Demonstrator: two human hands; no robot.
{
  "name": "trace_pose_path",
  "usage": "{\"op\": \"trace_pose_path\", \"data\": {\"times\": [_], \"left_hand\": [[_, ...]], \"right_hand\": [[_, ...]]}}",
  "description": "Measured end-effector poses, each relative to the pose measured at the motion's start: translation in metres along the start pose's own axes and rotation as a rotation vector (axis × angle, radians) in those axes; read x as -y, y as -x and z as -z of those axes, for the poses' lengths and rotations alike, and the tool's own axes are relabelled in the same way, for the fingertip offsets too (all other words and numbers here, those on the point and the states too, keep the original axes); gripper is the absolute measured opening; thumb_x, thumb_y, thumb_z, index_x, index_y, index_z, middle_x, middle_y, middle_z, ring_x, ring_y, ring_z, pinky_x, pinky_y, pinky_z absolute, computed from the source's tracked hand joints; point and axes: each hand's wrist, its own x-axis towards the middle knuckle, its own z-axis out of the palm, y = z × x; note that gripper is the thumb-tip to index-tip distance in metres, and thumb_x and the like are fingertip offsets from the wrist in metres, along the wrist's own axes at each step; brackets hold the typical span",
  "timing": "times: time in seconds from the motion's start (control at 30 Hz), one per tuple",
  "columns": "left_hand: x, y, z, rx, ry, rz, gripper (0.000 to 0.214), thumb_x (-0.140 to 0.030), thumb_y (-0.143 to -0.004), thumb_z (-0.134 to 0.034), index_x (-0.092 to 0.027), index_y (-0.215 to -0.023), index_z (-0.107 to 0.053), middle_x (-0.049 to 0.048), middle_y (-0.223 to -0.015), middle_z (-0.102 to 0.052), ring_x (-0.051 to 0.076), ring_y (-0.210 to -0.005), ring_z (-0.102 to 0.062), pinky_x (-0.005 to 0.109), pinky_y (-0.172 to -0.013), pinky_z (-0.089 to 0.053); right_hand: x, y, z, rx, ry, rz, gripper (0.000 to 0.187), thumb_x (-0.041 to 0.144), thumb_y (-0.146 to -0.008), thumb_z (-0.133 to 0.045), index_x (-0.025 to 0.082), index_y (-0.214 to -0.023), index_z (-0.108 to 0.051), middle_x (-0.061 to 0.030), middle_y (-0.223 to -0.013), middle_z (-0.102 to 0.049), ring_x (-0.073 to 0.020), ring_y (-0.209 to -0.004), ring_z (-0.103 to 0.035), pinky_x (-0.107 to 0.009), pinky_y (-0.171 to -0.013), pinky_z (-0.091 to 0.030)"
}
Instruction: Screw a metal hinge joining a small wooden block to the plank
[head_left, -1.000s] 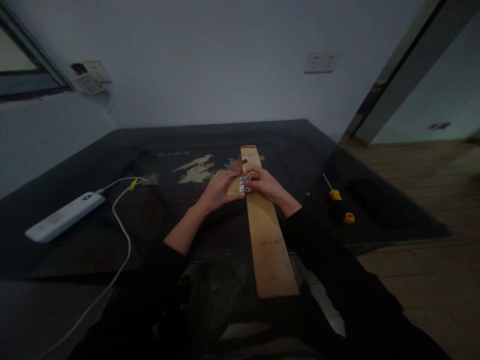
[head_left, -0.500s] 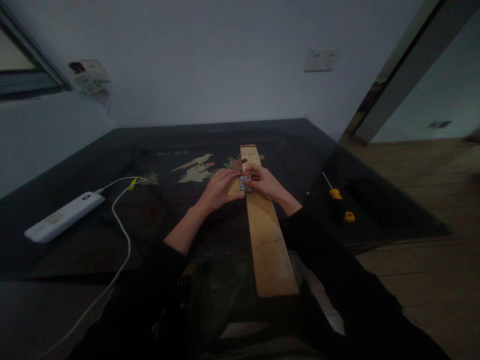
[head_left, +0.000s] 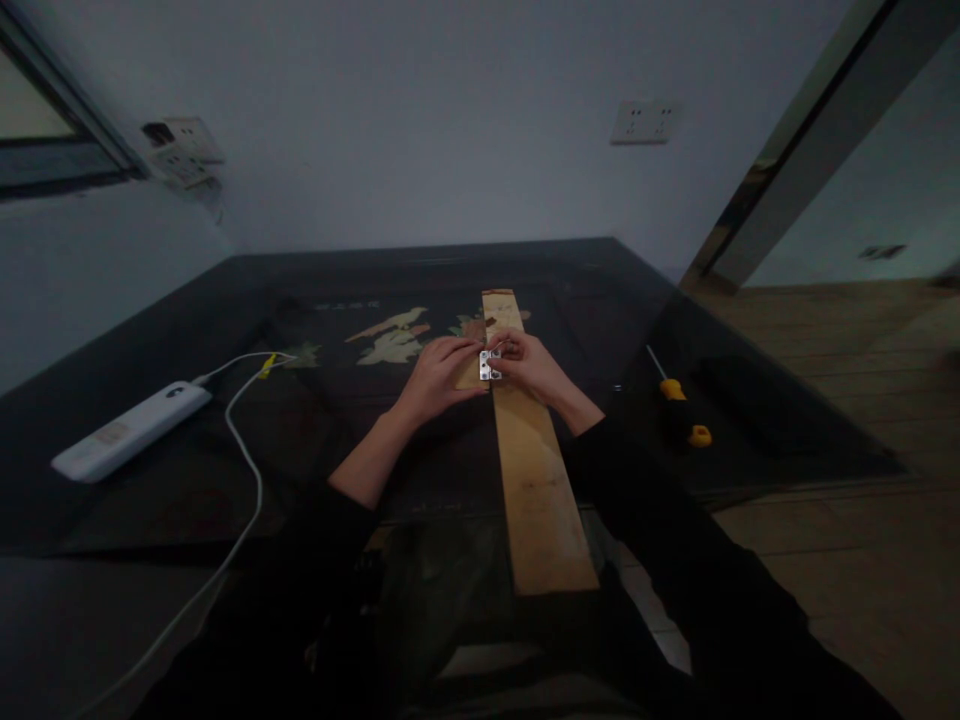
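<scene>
One small silver metal hinge, right at the centre of the action!

And look where it lies: over the seam, its left leaf on the short pale wooden block, its right side towards the long pale wooden plank. Right hand on it, thumb and forefinger closed on that right side, other fingers curled behind! Left hand: thumb along the block's near edge, fingers together along the far one, block gripped between. It sits against the plank's left side; actual contact is too small to confirm.

Outward now! The plank runs lengthwise over the glossy black table, near end jutting past the edge, far part beside a pale bird picture. Out right, well apart: a screwdriver with a yellow-and-black handle, shaft pointing away. Out left: a long white plastic case, its white cable passing a yellow tag and dropping over the near edge. Up the wall, a white socket plate right; left, a white socket cluster with a dark plug, in it or against it, too dim to say.
</scene>
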Motion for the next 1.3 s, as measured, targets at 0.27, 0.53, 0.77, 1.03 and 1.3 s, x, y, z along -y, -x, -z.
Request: {"op": "trace_pose_path", "data": {"times": [0.27,0.53,0.77,1.03,1.3], "left_hand": [[-0.002,0.0001,0.0002,0.038,-0.013,0.012,0.063,-0.049,-0.074,-0.074,-0.021,-0.128,-0.056,0.0125,-0.125,-0.061,0.029,-0.117,-0.054,0.048,-0.101,-0.041],[-0.0028,-0.0012,-0.0009,0.041,0.004,0.033,0.063,-0.049,-0.073,-0.075,-0.023,-0.129,-0.057,0.0123,-0.125,-0.061,0.029,-0.117,-0.055,0.049,-0.1,-0.042],[0.0018,0.0015,-0.0065,0.08,0.054,0.075,0.063,-0.051,-0.072,-0.075,-0.021,-0.126,-0.059,0.0137,-0.122,-0.061,0.03,-0.114,-0.057,0.049,-0.096,-0.046],[0.0002,0.0007,-0.0048,0.085,0.033,0.079,0.064,-0.049,-0.072,-0.076,-0.022,-0.127,-0.058,0.013,-0.124,-0.061,0.029,-0.116,-0.055,0.048,-0.098,-0.044],[-0.0025,0.0008,-0.0038,0.1,0.013,0.114,0.064,-0.05,-0.073,-0.074,-0.023,-0.129,-0.057,0.0122,-0.126,-0.06,0.029,-0.118,-0.055,0.047,-0.1,-0.041]], "right_hand": [[-0.0025,0.0005,-0.0049,-0.088,0.122,-0.001,0.025,0.022,-0.063,-0.074,0.019,-0.081,-0.057,0.0021,-0.07,-0.058,-0.0122,-0.064,-0.055,-0.028,-0.064,-0.044],[-0.0045,-0.0009,-0.004,-0.097,0.064,-0.014,0.024,0.02,-0.061,-0.073,0.019,-0.08,-0.059,0.0007,-0.074,-0.062,-0.0131,-0.066,-0.057,-0.029,-0.065,-0.047],[-0.0043,-0.0011,-0.0051,-0.09,0.01,-0.034,0.025,0.021,-0.059,-0.074,0.019,-0.079,-0.059,0.0016,-0.071,-0.062,-0.0133,-0.067,-0.059,-0.029,-0.065,-0.047],[-0.0022,0.0018,-0.0053,-0.11,-0.127,-0.123,0.031,0.025,-0.056,-0.078,0.019,-0.079,-0.058,0.0035,-0.067,-0.062,-0.0105,-0.061,-0.058,-0.026,-0.061,-0.046],[0.0,0.0015,-0.0047,-0.085,-0.195,-0.164,0.035,0.025,-0.055,-0.079,0.019,-0.081,-0.058,0.0027,-0.068,-0.064,-0.0108,-0.061,-0.06,-0.026,-0.061,-0.048]]}}
